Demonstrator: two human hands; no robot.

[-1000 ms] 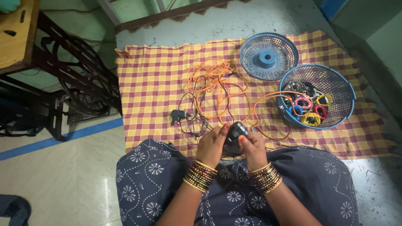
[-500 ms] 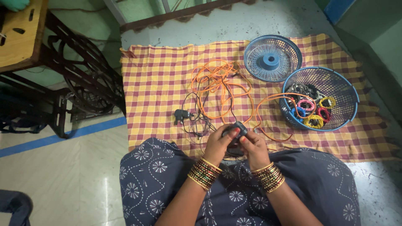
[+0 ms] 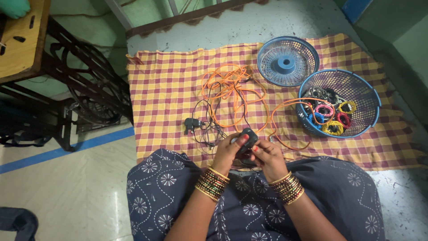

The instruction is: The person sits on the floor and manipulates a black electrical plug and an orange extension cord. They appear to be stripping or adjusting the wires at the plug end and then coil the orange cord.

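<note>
Sitting over a checked cloth (image 3: 169,85), both hands closed on a small black device (image 3: 246,139). Left hand (image 3: 228,154) and right hand (image 3: 267,157) gripped it together, beside tangled orange cable (image 3: 227,87).

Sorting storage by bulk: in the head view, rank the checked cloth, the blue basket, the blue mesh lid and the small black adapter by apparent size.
1. checked cloth
2. blue basket
3. blue mesh lid, only slightly smaller than the basket, and it lies farther from the camera, so this order is unsure
4. small black adapter
</note>
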